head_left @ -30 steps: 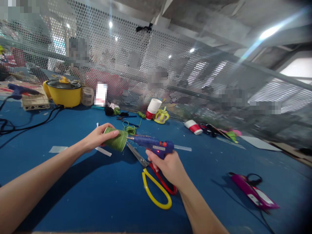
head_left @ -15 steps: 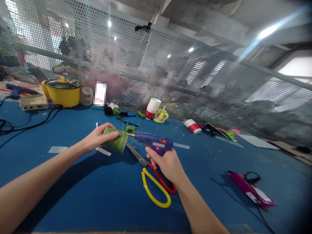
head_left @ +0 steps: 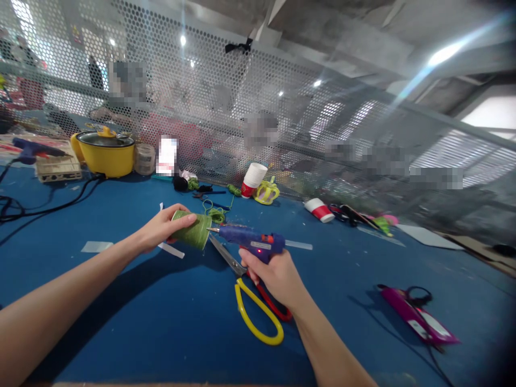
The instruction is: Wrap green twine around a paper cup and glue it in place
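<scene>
We hold the green cup (head_left: 192, 233) on its side in our left hand (head_left: 161, 228), fingers shut around it, just above the blue bench (head_left: 121, 301), so the glue gun (head_left: 252, 241) gripped tight in our right hand (head_left: 274, 274) can touch its rim.

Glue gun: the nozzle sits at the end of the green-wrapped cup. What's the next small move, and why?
Probably a light squeeze of the trigger. The right hand holds the glue gun with its red light on and its tip at the narrow end of the green-wrapped cup, which the left hand holds on its side. Loose green cord lies just behind.
</scene>
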The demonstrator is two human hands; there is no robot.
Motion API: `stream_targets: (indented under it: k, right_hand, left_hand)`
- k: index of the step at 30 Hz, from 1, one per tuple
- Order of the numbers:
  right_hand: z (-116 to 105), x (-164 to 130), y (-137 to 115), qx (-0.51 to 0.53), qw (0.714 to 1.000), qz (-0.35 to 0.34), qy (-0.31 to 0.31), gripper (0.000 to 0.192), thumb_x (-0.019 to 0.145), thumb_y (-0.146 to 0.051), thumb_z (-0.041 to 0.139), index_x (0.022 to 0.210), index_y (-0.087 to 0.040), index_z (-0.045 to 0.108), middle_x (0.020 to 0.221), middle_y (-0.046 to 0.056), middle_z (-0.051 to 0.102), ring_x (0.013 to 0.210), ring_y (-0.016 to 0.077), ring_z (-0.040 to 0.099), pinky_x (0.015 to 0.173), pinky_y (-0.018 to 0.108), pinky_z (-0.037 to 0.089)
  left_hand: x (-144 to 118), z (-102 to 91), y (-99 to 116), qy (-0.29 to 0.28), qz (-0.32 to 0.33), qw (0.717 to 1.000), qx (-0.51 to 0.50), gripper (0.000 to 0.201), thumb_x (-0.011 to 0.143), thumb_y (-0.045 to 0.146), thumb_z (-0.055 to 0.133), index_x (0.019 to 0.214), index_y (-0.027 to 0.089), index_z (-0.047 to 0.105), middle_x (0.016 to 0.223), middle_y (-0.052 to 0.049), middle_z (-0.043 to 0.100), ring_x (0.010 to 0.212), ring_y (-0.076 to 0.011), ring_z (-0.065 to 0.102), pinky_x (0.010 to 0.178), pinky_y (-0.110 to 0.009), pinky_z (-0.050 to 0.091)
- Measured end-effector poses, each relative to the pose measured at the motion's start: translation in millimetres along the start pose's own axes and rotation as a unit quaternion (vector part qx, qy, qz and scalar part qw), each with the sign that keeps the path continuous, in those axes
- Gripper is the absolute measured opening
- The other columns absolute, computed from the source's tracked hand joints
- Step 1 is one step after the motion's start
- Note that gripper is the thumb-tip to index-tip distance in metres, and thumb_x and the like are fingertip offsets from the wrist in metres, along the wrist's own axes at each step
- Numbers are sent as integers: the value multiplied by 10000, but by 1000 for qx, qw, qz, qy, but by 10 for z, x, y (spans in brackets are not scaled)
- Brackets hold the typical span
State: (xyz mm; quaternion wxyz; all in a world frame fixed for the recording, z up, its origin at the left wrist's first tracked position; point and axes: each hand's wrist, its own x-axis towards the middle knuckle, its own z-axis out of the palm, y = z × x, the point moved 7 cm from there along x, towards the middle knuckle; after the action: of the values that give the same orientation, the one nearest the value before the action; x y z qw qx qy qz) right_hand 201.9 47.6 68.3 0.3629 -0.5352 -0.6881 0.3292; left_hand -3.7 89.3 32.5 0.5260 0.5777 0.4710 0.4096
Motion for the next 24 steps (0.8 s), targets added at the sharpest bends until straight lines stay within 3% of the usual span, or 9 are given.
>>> stream_targets:
  k: [5, 13, 24]
  right_hand:
    - [30, 6, 1, -14, 999, -2, -34, 325, 736, -428, 547, 541, -171, 512, 402, -28, 475, 381, 98, 450, 425, 223, 393]
    - [-6, -1, -6, 1, 1000, 12, 12, 317, 729, -416, 564, 546, -159, 534, 389, -33, 455, 361, 85, 425, 422, 219, 392]
    - [-31, 135, 132, 4, 1000, -7, -12, 387, 732, -498, 543, 560, -151, 555, 370, -26, 467, 347, 95, 458, 427, 228, 424]
  left_hand:
    - [11, -6, -19, -1, 0, 1000, -25, 379, 716, 550, 552, 823, 193, 481, 598, 46, 398, 514, -96, 398, 391, -169, 262]
    - [-5, -19, 32, 12, 19, 999, 27, 398, 717, 556, 553, 876, 198, 478, 637, 32, 451, 528, -92, 421, 421, -173, 312]
    - [-44, 38, 113, 3, 57, 996, 75, 394, 707, 536, 547, 884, 195, 460, 617, 44, 450, 504, -96, 428, 430, -191, 326]
